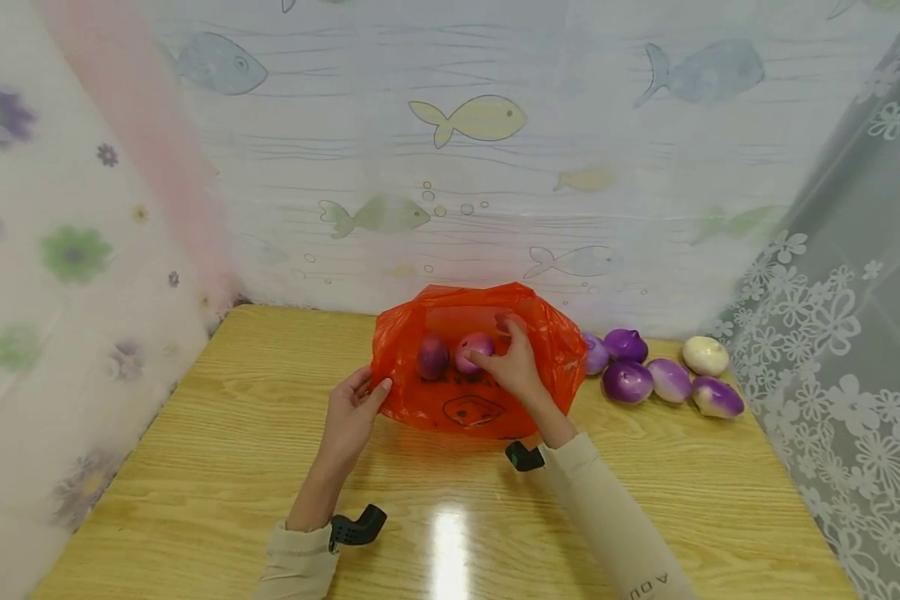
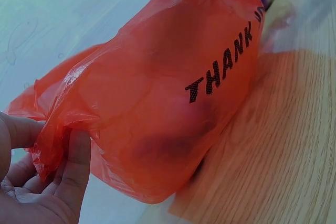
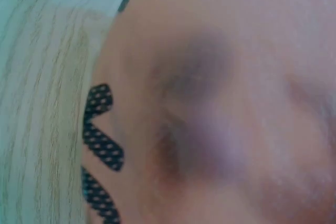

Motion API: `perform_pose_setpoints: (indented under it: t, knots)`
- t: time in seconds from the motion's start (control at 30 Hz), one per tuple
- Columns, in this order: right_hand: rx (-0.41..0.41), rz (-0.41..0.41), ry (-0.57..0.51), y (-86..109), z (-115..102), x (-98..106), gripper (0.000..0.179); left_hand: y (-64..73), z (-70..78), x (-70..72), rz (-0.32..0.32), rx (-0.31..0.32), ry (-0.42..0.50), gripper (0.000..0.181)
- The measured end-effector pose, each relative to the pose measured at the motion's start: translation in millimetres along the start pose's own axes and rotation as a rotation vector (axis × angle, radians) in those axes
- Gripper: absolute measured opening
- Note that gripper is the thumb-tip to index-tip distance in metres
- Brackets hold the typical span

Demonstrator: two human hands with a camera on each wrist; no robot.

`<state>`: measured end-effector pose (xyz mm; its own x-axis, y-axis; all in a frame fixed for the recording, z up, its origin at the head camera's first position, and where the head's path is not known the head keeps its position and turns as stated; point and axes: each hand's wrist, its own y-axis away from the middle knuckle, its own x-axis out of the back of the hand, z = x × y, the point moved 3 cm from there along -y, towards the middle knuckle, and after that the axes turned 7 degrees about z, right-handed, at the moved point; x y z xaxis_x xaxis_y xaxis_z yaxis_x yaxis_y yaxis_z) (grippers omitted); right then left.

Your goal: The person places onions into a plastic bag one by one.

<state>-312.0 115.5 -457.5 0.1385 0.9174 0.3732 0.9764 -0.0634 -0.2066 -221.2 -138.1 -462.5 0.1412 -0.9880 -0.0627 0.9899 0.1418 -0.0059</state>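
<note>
A red plastic bag (image 1: 472, 417) with black print lies open on the table. Its rim is pinched at the left side by my left hand (image 1: 348, 417); the left wrist view shows the fingers (image 2: 79, 166) and thumb on the bunched film. Inside the bag are a dark purple round vegetable (image 1: 432, 357) and a pinkish-purple one (image 1: 480, 343). My right hand (image 1: 516, 367) reaches into the bag, thumb in front of the pinkish one, fingers spread apart from the thumb to its right. The right wrist view is mostly red film (image 3: 252, 35) with blurred shapes behind it.
Right of the bag sit several purple vegetables, among them a dark round one (image 1: 627, 382) and a purple-and-white one (image 1: 670, 381), plus a whitish one (image 1: 706, 357). The wooden table (image 1: 217, 467) meets a fish-patterned curtain (image 1: 345, 275) behind and a flowered one (image 1: 870, 433) at right.
</note>
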Motion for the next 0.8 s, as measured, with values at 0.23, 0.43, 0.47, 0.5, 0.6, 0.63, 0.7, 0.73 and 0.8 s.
perform_pose_setpoints:
  t: [0.23, 0.43, 0.47, 0.5, 0.6, 0.63, 0.7, 0.73, 0.8]
  knots:
    - [-0.002, -0.017, -0.051, 9.2, -4.4, 7.7, 0.077, 1.4, 2.2, -0.1, 0.001, 0.007, -0.019, 0.042]
    - [0.008, -0.045, -0.115, 19.9, -13.9, 15.7, 0.069, 0.8, 0.6, 0.4, 0.004, 0.007, -0.018, 0.041]
    - [0.01, -0.051, -0.119, 22.2, -15.6, 17.5, 0.068, 0.5, 0.2, 0.4, 0.006, 0.009, -0.02, 0.041]
    - [0.016, -0.059, -0.114, 24.5, -17.5, 19.5, 0.066, 0.4, 0.1, 0.5, 0.008, 0.009, -0.021, 0.041]
    - [0.011, -0.093, -0.125, 32.7, -23.5, 26.6, 0.061, 0.7, 0.2, 0.4, 0.01, 0.005, -0.023, 0.042]
    - [0.012, -0.107, -0.126, 35.4, -25.4, 29.5, 0.06, 0.8, 0.2, 0.4, 0.01, 0.004, -0.023, 0.041]
    - [0.017, -0.128, -0.137, 40.7, -29.4, 35.6, 0.057, 0.8, 0.3, 0.5, 0.009, 0.005, -0.024, 0.041]
    - [0.016, -0.139, -0.146, 43.2, -31.2, 38.9, 0.056, 0.9, 0.3, 0.5, 0.009, 0.005, -0.025, 0.041]
    - [0.033, -0.155, -0.162, 48.0, -35.0, 45.8, 0.054, 0.8, 0.2, 0.9, 0.009, 0.011, -0.026, 0.041]
